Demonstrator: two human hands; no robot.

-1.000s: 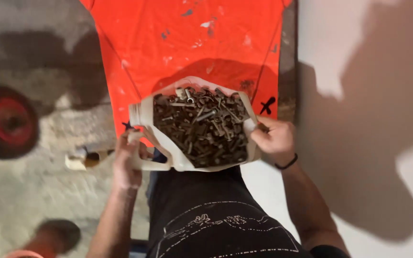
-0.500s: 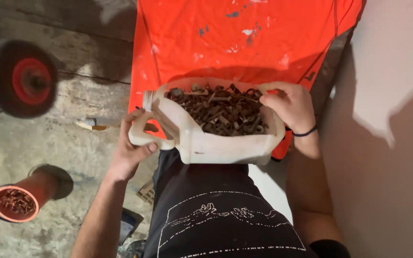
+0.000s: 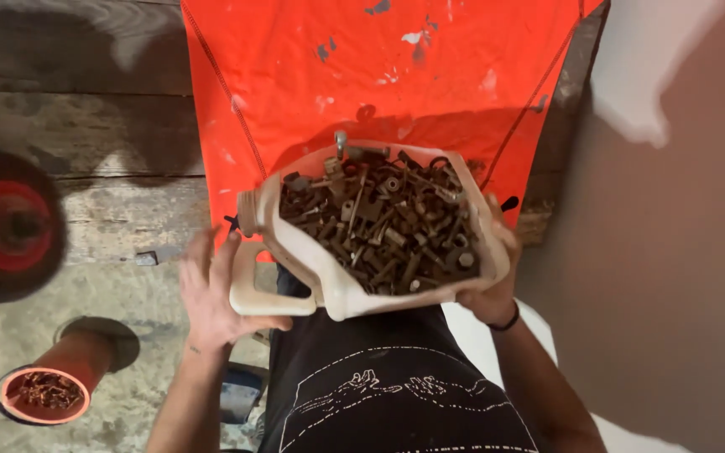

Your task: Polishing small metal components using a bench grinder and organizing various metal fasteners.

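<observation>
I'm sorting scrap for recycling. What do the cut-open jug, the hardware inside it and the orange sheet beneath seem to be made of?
The cut-open cream jug looks like plastic: matte, stained, with a moulded handle and spout. The brown bolts, nuts and screws filling it look like rusty steel, dull with threaded shafts. The bright orange sheet seems to be thin fabric or plastic sheeting, creased and paint-spotted; which one is unclear.

A cut-open white plastic jug [image 3: 295, 289] serves as a container. It sits at centre frame, above the black shirt, with its side cut away, its handle at lower left and its capped neck at left. Rusty brown bolts and nuts [image 3: 383, 222] fill it. No labels, signs or screens are visible on it or elsewhere.
</observation>
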